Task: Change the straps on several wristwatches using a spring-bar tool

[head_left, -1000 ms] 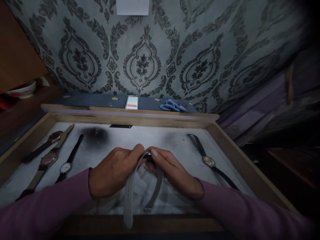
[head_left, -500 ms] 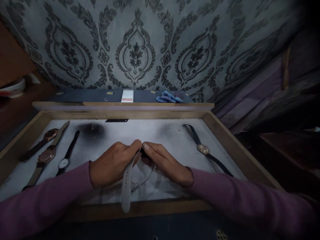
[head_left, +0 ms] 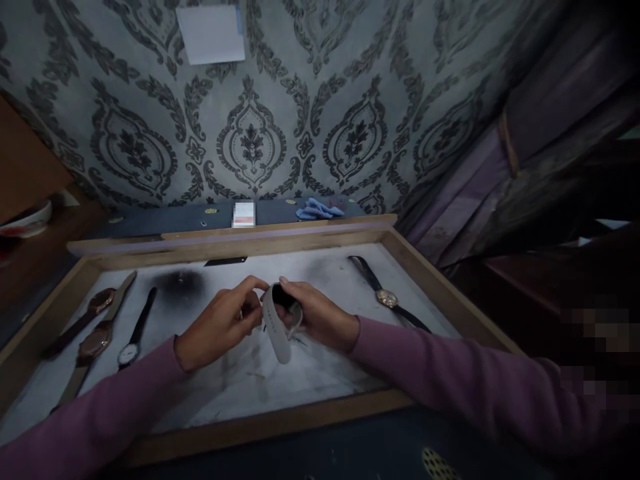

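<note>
My right hand (head_left: 320, 311) is closed on a wristwatch with a pale grey strap (head_left: 277, 330), held tilted above the tray. The watch's dark face (head_left: 283, 298) shows between the loops of the strap, and the strap's holed end hangs down. My left hand (head_left: 225, 320) is just left of the watch, its fingers bent and apart, the index fingertip at the strap's edge. Whether that fingertip touches it, I cannot tell. To the right lies a watch with a gold-toned case and black strap (head_left: 387, 298).
In the wooden-framed tray (head_left: 280, 415), several watches lie at left, among them a white-faced watch (head_left: 129, 353). A dark flat strip (head_left: 226, 261) lies at the back. Behind the tray are a small box (head_left: 244, 215) and a blue cloth (head_left: 320, 209). A bowl (head_left: 30, 220) stands far left.
My left hand has come away from its closed grip on the grey-strapped watch, its fingers spreading. The watch has turned in my right hand, showing more of its dark face. The view has shifted.
</note>
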Tool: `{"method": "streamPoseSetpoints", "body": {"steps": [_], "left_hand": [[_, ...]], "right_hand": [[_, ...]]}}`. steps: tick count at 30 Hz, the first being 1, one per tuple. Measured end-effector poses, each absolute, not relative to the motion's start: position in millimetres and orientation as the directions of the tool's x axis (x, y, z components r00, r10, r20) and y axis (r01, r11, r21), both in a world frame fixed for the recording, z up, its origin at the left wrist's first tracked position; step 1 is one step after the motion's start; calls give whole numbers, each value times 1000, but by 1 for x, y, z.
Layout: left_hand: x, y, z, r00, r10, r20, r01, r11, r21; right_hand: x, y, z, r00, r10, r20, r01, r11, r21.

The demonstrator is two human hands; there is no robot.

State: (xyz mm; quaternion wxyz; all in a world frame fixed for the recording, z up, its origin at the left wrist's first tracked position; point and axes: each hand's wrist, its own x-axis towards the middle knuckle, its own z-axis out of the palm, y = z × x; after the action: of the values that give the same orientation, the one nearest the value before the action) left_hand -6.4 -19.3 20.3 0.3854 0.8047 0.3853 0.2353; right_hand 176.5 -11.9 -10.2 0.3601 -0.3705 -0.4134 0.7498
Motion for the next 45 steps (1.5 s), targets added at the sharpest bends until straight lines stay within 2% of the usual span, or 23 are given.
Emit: {"method": "streamPoseSetpoints", "body": {"steps": [7, 13, 19, 25, 30, 36, 40, 45], "left_hand": [[-11, -13, 2, 567, 823, 39, 407, -321, 855], [-6, -14, 8, 576, 817, 37, 311, -261, 914], [6, -9, 3, 506, 859, -74, 300, -95, 949], [15, -3, 3, 524, 848, -78, 312, -106, 944], [22, -1, 6, 576, 813, -83, 346, -150, 926], [39, 2, 3, 624, 776, -91, 339, -164, 926], [47, 1, 3, 623, 777, -92, 342, -166, 925], [60, 5, 12, 613, 788, -61, 292, -154, 944]], "right_hand": [[181, -8, -4, -423, 847, -320, -336, -475, -813], [183, -14, 3, -413, 855, -313, -424, -485, -765], [189, -21, 5, -330, 869, -369, -527, -494, -692], [223, -28, 18, -218, 903, -370, -568, -426, -705], [282, -30, 33, -3, 926, -378, -593, -306, -745], [335, -33, 31, 172, 877, -450, -623, -257, -739], [340, -30, 27, 195, 858, -475, -651, -249, -717], [312, -29, 25, 98, 854, -512, -658, -330, -676]]}}
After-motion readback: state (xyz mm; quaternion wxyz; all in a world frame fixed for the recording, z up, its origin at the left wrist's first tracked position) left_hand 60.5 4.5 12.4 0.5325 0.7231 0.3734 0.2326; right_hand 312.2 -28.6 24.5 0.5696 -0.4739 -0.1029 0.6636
